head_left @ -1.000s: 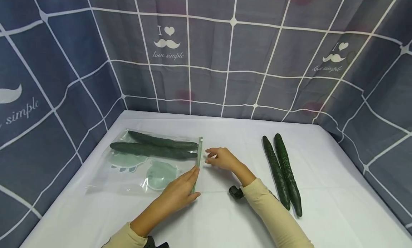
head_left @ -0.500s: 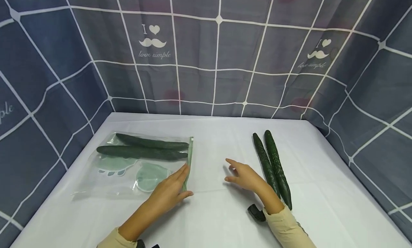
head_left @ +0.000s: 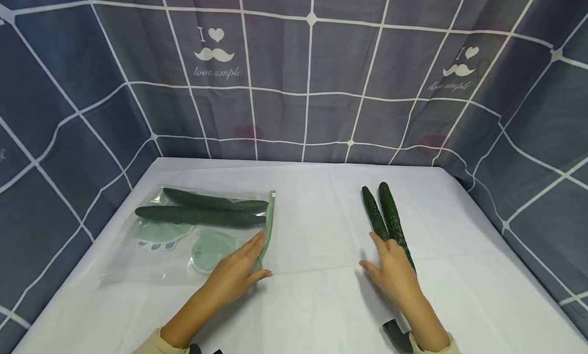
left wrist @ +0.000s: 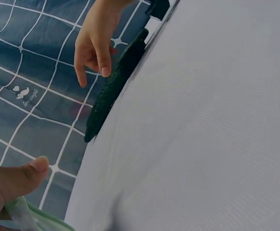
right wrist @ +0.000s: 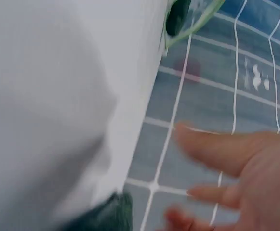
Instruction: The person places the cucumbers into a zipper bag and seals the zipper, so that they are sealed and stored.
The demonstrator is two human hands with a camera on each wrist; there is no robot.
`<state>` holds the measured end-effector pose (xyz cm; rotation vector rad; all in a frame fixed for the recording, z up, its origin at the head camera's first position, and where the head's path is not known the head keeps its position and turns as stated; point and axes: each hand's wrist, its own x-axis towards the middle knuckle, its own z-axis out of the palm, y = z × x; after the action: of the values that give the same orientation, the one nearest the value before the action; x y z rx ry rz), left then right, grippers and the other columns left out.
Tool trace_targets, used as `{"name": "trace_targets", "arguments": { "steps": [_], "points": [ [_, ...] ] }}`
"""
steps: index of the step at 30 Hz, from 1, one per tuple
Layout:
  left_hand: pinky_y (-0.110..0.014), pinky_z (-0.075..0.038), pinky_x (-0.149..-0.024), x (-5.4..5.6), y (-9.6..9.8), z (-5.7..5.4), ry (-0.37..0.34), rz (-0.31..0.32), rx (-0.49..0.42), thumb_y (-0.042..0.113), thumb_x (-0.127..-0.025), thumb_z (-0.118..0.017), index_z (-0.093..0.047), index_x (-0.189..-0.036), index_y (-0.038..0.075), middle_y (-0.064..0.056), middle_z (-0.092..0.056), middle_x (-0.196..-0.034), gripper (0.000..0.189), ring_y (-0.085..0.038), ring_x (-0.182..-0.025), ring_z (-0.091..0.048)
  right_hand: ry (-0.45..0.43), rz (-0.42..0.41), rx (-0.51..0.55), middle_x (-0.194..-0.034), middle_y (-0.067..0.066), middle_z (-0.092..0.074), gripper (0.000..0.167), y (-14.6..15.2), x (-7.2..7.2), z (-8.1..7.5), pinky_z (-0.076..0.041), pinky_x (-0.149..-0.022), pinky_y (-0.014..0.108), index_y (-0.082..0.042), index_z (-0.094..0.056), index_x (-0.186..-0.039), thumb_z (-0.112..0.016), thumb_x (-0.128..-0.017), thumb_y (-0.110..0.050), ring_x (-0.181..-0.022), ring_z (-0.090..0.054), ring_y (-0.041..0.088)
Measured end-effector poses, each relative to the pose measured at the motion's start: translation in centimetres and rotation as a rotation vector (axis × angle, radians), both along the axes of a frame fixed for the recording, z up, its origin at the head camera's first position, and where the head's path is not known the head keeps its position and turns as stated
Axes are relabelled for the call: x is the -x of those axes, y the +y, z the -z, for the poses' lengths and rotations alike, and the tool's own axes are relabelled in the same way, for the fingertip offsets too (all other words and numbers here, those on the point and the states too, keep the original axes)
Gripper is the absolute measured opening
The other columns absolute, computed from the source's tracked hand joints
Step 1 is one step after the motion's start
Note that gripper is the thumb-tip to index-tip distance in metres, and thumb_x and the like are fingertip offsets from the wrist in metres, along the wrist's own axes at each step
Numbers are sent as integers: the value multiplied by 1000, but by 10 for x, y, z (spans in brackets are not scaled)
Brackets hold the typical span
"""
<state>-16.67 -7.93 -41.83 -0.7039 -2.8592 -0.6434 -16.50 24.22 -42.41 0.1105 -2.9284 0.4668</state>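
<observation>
In the head view my left hand (head_left: 236, 267) rests on the open-end side of a clear zip bag (head_left: 170, 270), its fingers straight along the green zip edge (head_left: 270, 216) and its thumb apart. Two cucumbers (head_left: 197, 216) lie inside the bag, their ends close to that edge. My right hand (head_left: 395, 272) is over two loose cucumbers (head_left: 390, 206) on the right, partly hiding them; its fingers are spread and hold nothing. The left wrist view shows my left thumb (left wrist: 26, 178) above the zip edge. My right hand (right wrist: 236, 168) is blurred in the right wrist view.
A white cloth (head_left: 312, 242) covers the table. Grey-blue curtains (head_left: 280, 114) with white lines stand at the back and on both sides. Pale green prints (head_left: 211, 249) show on the bag. A black wrist camera (head_left: 397, 336) sits by my right wrist.
My right hand has moved away from the bag's zip edge, rightward to the loose cucumbers. The left hand stays by the bag's edge. The head view has shifted slightly.
</observation>
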Motion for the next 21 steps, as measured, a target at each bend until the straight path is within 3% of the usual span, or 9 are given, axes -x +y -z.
{"name": "trace_targets", "arguments": {
  "steps": [3,6,9,13,16,18,21],
  "points": [
    [-43,-49,-90,0,-1,0,55,-4,6,35,-76,-70,-36,-138,-1,-18,-40,-140,79,-33,-118,-51,-37,81,-21,-99,32,-46,78,9,1,-3,-43,-50,35,10,-35,-133,-76,-73,-20,-77,-51,35],
    [-42,-50,-88,0,-2,-1,116,-14,9,35,-75,-71,-37,-137,-1,-18,-42,-139,80,-33,-115,-53,-113,108,-31,-99,38,-43,85,12,2,-2,-45,-50,40,18,-29,-132,-76,-72,-19,-75,-53,39],
    [-41,-50,-87,0,0,-2,114,-28,-3,36,-74,-71,-35,-139,1,-15,-40,-141,82,-32,-116,-53,-166,120,-39,-101,43,-43,86,14,1,-1,-50,-56,46,24,-27,-128,-77,-72,-19,-77,-55,45],
    [-38,-53,-81,-7,1,6,106,-47,-16,36,-74,-71,-39,-137,5,-11,-42,-141,78,-29,-115,-55,-250,148,-73,-95,42,-44,73,12,-4,2,-50,-49,40,25,-39,-115,-76,-72,-20,-62,-58,37],
    [-27,-54,-66,-8,1,14,206,-51,-27,32,-74,-73,-50,-130,9,-8,-50,-134,66,-25,-107,-60,-303,156,-112,-92,39,-51,70,13,-6,1,-48,-43,36,23,-42,-112,-76,-72,-24,-56,-58,32],
    [-18,-49,-54,-7,1,17,280,-49,-41,29,-73,-74,-56,-125,13,-7,-54,-130,58,-22,-99,-63,-333,151,-124,-87,35,-58,75,14,-5,-1,-48,-44,36,22,-40,-117,-75,-73,-26,-55,-59,30],
    [-11,-39,-46,-6,1,20,354,-44,-77,26,-72,-76,-62,-118,15,-8,-57,-125,50,-20,-90,-65,-348,132,-107,-72,29,-62,81,16,-4,-3,-45,-41,32,23,-34,-121,-75,-72,-26,-50,-58,25]
  ]
}}
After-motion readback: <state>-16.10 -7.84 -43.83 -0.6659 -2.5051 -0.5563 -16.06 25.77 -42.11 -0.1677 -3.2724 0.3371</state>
